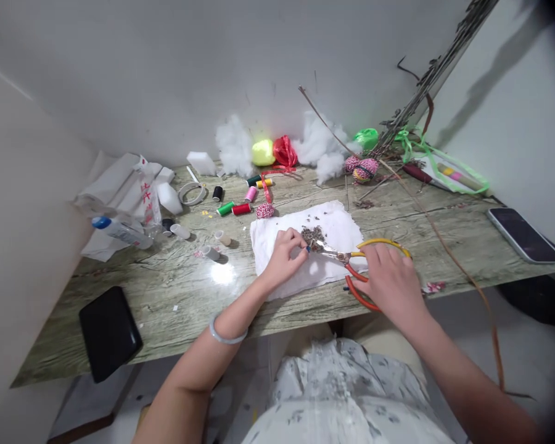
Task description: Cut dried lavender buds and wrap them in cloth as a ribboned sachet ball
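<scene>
My right hand (391,280) grips the yellow and red handles of a pair of scissors (351,259), blades pointing left. My left hand (284,256) is pinched on something small that I cannot make out, right at the blade tips. Both hands rest over a white cloth (337,228) spread on the wooden table (176,290). A small heap of dark dried bits (313,234) lies on the cloth just beyond my fingers.
Thread spools (240,208), small rolls and a twine ball (265,210) lie left of the cloth. White stuffing (234,148), bright ribbon balls and dried branches (425,80) line the back wall. A phone (522,234) lies at right, a black tablet (108,330) at front left.
</scene>
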### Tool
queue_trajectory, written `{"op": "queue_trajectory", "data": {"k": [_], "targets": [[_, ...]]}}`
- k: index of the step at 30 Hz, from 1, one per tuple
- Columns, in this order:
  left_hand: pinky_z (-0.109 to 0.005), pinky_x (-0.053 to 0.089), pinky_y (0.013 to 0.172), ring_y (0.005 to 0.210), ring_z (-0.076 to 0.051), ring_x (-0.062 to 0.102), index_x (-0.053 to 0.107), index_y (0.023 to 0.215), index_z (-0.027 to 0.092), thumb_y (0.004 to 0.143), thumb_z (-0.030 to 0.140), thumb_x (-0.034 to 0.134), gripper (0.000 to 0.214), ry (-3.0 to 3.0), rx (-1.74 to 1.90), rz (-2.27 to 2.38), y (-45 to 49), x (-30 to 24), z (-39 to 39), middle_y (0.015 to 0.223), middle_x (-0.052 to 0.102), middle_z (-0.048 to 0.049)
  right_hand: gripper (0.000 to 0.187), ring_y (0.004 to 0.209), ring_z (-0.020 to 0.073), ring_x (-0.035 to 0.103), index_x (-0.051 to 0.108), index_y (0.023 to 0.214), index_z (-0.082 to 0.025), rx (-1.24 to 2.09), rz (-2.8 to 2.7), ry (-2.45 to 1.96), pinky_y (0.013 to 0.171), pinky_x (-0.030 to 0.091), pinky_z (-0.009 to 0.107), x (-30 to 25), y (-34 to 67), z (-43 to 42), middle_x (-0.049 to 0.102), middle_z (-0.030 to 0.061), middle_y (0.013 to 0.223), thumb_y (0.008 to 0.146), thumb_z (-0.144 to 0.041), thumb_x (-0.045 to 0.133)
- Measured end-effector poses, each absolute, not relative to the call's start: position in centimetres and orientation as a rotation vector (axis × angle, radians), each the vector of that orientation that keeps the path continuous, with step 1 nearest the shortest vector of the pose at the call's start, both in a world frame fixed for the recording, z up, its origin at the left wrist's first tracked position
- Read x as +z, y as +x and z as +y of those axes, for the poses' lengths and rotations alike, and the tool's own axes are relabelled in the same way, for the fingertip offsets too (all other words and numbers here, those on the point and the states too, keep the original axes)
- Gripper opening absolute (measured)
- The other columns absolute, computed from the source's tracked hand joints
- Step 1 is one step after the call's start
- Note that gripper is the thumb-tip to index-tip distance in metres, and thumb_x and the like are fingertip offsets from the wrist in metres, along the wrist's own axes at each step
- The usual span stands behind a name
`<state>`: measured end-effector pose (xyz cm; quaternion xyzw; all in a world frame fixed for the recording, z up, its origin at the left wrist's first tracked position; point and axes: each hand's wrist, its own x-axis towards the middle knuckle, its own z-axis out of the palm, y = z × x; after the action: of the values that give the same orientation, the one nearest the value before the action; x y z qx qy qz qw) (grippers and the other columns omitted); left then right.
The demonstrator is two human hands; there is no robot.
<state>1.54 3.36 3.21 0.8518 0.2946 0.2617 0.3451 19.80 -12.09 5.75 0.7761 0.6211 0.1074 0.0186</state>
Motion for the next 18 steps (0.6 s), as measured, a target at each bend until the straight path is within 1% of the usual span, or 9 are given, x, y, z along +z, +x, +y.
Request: {"op": "queue_trajectory", "data": {"k": [4, 7, 11, 18], "targets": [[-0.037, 0.037, 0.09, 0.092, -0.019, 0.045, 0.058, 0.074, 0.019, 0.083, 0.018, 0.053, 0.01, 2.207, 0.607, 0.79, 1.93, 2.85, 3.14, 0.088, 0.052, -0.0029, 0.047, 0.088, 0.0291, 0.047, 0.049, 0.112, -0.016, 0.368, 1.926, 2.336, 0.071, 0.031, 0.037, 6.45, 19.15, -11.91, 0.054, 0.0124, 0.094, 0.078, -0.043, 0.066], [-0.038, 0.038, 0.088, 0.091, -0.02, 0.044, 0.058, 0.072, 0.019, 0.081, 0.019, 0.054, 0.01, 2.223, 0.588, 0.877, 1.93, 2.51, 3.52, 0.086, 0.051, -0.0029, 0.048, 0.088, 0.0294, 0.046, 0.048, 0.114, -0.015, 0.363, 1.916, 2.361, 0.071, 0.031, 0.038, 6.6, 19.18, -11.99, 0.053, 0.013, 0.095, 0.079, -0.043, 0.065], [-0.038, 0.038, 0.087, 0.091, -0.02, 0.044, 0.058, 0.071, 0.019, 0.081, 0.019, 0.053, 0.011, 2.22, 0.615, 0.961, 1.76, 2.36, 4.01, 0.085, 0.05, -0.0029, 0.048, 0.091, 0.0307, 0.046, 0.048, 0.113, -0.015, 0.386, 1.876, 2.384, 0.071, 0.03, 0.038, 6.61, 19.8, -12.45, 0.053, 0.0137, 0.096, 0.08, -0.045, 0.064], [-0.038, 0.036, 0.09, 0.091, -0.019, 0.045, 0.059, 0.073, 0.019, 0.086, 0.022, 0.051, 0.015, 2.168, 0.582, 0.781, 2.07, 2.53, 3.28, 0.087, 0.051, -0.0023, 0.048, 0.089, 0.0292, 0.045, 0.047, 0.116, -0.014, 0.414, 1.897, 2.36, 0.069, 0.029, 0.037, 6.53, 19.26, -12.49, 0.053, 0.0131, 0.096, 0.081, -0.043, 0.063]]}}
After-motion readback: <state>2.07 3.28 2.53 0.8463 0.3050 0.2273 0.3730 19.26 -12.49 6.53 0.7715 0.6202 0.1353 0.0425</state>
